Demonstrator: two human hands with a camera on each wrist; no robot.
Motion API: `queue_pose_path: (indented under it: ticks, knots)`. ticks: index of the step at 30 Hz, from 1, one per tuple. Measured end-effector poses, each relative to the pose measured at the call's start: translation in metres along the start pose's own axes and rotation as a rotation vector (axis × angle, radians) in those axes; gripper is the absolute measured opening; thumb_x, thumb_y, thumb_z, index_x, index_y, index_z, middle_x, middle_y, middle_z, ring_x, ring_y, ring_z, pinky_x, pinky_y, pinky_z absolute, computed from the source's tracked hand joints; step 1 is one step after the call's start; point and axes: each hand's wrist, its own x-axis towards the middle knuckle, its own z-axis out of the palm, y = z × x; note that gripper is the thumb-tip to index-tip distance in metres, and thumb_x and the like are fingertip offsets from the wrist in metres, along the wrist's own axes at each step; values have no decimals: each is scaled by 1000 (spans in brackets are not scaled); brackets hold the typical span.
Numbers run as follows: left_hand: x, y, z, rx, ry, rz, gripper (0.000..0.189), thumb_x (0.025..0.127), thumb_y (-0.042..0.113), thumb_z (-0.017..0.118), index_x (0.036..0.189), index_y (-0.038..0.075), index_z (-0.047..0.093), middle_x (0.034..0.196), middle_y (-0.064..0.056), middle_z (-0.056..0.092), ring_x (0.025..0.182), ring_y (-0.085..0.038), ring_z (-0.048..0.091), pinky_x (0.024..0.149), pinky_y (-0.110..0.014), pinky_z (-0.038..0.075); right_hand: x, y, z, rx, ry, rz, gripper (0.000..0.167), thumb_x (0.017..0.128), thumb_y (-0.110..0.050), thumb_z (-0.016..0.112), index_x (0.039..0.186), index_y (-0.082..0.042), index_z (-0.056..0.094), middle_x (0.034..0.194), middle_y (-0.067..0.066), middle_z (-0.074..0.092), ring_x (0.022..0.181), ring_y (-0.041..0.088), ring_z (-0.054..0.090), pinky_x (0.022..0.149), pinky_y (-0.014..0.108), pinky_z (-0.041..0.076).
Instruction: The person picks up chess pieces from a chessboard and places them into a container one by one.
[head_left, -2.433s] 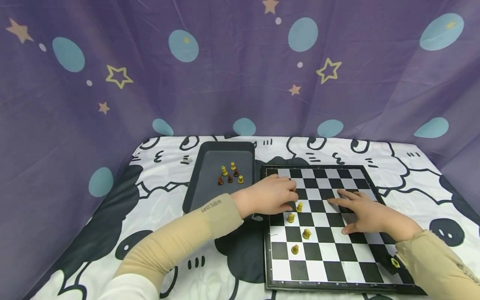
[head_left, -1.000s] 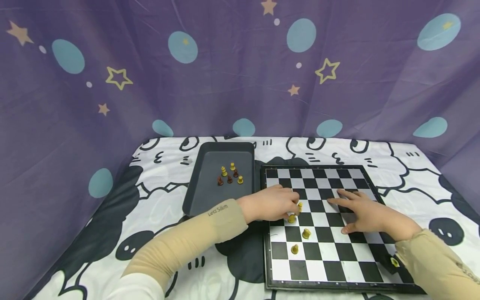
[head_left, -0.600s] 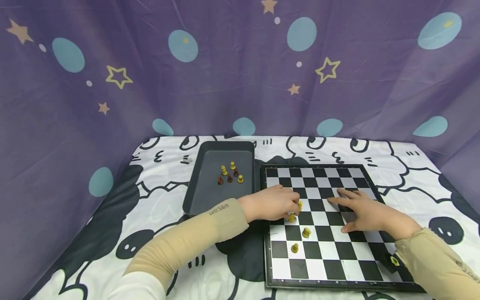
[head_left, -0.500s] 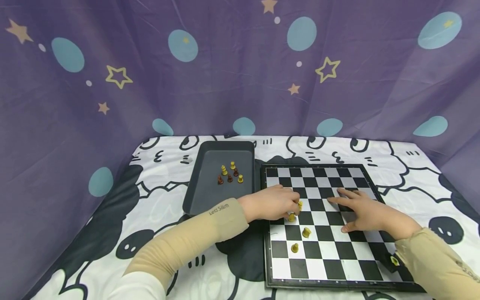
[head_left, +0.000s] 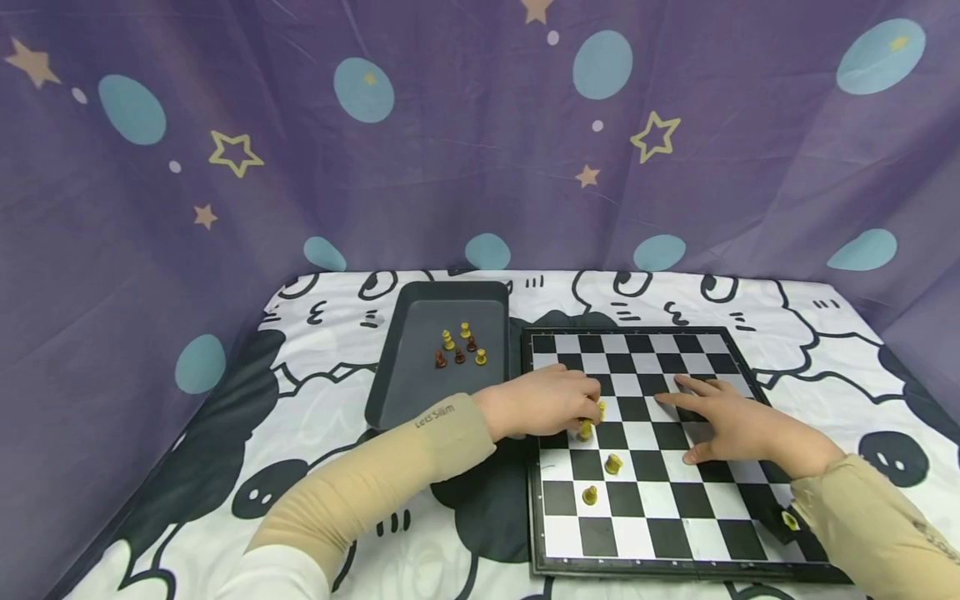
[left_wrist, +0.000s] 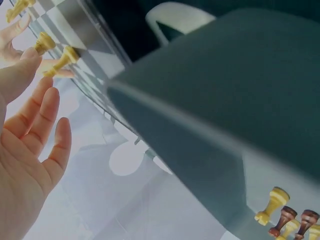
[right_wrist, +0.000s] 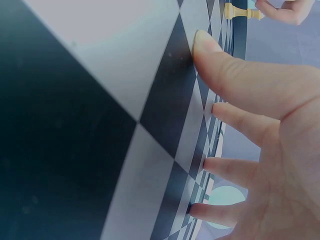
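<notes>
My left hand (head_left: pixel 551 402) is over the left side of the black-and-white chessboard (head_left: pixel 697 533), its thumb and fingertips pinching a yellow chess piece (head_left: pixel 585 431). The fingers partly cover that piece; another yellow piece (head_left: pixel 602 408) peeks out just behind it. In the left wrist view, thumb and fingers come together at yellow pieces (left_wrist: pixel 62 61), while the other fingers extend loosely. My right hand (head_left: pixel 723 421) lies spread over the board's right half, holding nothing. In the right wrist view, its fingertips touch the squares. Two more yellow pieces, one (head_left: pixel 613 464) and another (head_left: pixel 590 496), stand nearer the front.
A dark grey tray (head_left: pixel 405 392) to the left of the board holds several yellow and brown pieces (head_left: pixel 460 356). Beside my right sleeve is a small yellow item (head_left: pixel 790 522) against something dark. A cartoon-print cloth (head_left: pixel 315 500) covers the table, with a purple curtain (head_left: pixel 450 183) behind.
Since the first frame my left hand has come nearer along the board to the yellow piece. In the last half second that piece has risen slightly in its fingers. My right hand keeps its place.
</notes>
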Motion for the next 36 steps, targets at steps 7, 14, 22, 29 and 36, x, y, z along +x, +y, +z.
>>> queue_pose_path:
  ticks: [7, 14, 22, 29, 36]
  knots:
    - [-2, -4, -5, 2, 38, -21, 25, 88, 30, 66, 113, 29, 69, 106, 7, 59, 100, -8, 54, 81, -25, 43, 0, 0, -2, -9, 3, -6, 86, 61, -44, 82, 137, -16, 50, 145, 32, 29, 123, 67, 25, 91, 75, 28]
    - [-3, -5, -9, 25, 65, -12, 24, 88, 28, 66, 112, 28, 69, 105, 8, 60, 99, -7, 55, 82, -25, 44, 0, 0, -3, -19, 3, -13, 86, 61, -43, 82, 137, -16, 50, 145, 32, 30, 122, 68, 25, 91, 74, 28]
    - [-8, -5, -16, 41, 61, -30, 22, 88, 28, 67, 109, 27, 69, 107, 7, 60, 98, -8, 56, 82, -25, 45, 1, -1, -2, -11, 5, -15, 86, 61, -44, 82, 136, -17, 51, 145, 32, 30, 122, 68, 25, 91, 75, 28]
    - [-15, -7, -22, 52, 59, -50, 17, 88, 26, 67, 104, 26, 69, 106, 8, 60, 95, -9, 55, 79, -25, 42, -1, -2, 0, -14, 1, -7, 86, 61, -43, 82, 136, -17, 51, 145, 31, 30, 122, 67, 25, 91, 75, 28]
    - [-22, -9, -24, 42, 48, -68, 18, 88, 27, 66, 106, 27, 69, 112, 7, 59, 100, -10, 55, 83, -25, 42, -1, -2, 0, -13, 4, -12, 85, 62, -42, 83, 136, -17, 51, 146, 31, 30, 123, 67, 25, 92, 75, 28]
